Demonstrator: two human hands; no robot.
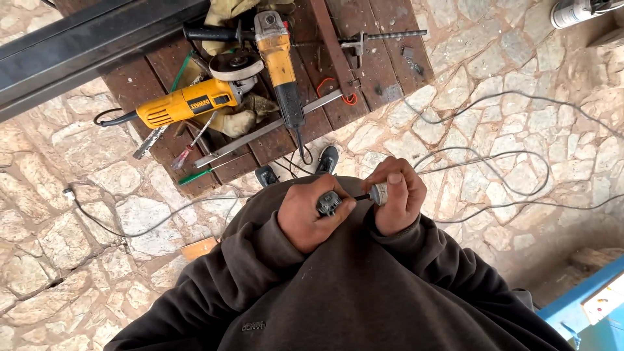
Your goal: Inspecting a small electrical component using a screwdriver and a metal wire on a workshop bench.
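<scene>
Dark hoodie (338, 292) fills the bottom of the head view, closest to the lens. Just above it your two hands meet close against your chest. Your left hand (311, 218) is curled tight round a small grey ribbed part (329, 203), only its top showing past the fingers. Your right hand (396, 195) is closed in a fist on a pale, round-ended handle (379, 193). A thin dark shaft (361, 197) runs from that handle across to the grey part, so the two pieces line up end to end. Held that near the body likely for steadiness, one hand bracing, the other driving. What exactly the grey part is, can't tell; too small and mostly covered.

Outward: your shoe toes (328, 158) show on the stone paving (494, 117), with grey cables (513, 156) looping to the right. Ahead sits a low wooden pallet (383, 65) used as a bench. On it lie two yellow angle grinders, one lying sideways (188, 104), one pointing toward you (276, 55), plus work gloves (240, 120), a flat metal bar (266, 130) and screwdrivers (188, 153) near the pallet's edge.
</scene>
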